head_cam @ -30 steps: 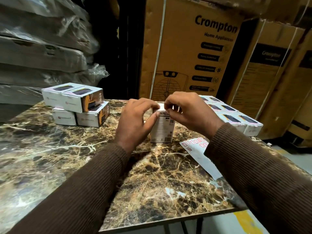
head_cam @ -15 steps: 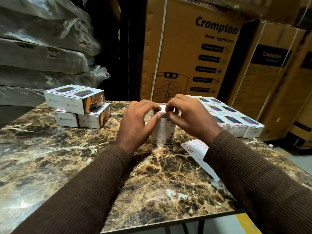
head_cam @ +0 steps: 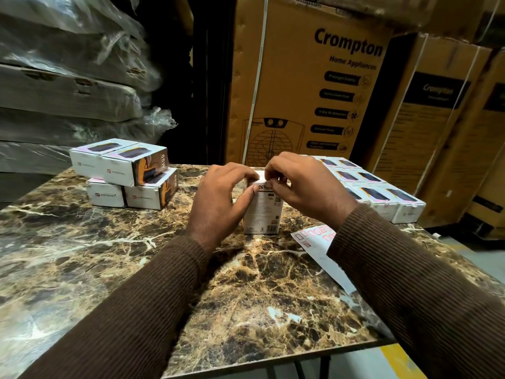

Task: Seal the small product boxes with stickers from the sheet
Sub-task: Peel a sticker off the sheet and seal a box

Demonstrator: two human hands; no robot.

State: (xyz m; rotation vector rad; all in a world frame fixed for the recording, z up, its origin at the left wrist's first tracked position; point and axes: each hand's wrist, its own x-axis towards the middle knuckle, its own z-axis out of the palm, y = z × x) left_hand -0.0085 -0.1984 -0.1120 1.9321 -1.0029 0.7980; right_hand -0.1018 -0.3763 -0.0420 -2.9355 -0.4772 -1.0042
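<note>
Both hands, left hand (head_cam: 218,203) and right hand (head_cam: 306,190), have their grip curled on an upright white box (head_cam: 262,212) on the desk (head_cam: 109,255), before a "Crompton Home Appliances" carton (head_cam: 314,77).

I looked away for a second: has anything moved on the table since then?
Hardly. Both hands stay at the top of the upright box: the left hand holds its side, thumb on the front, and the right hand works its fingertips along the top edge. The sticker sheet, left stack and right rows are unmoved.
</note>
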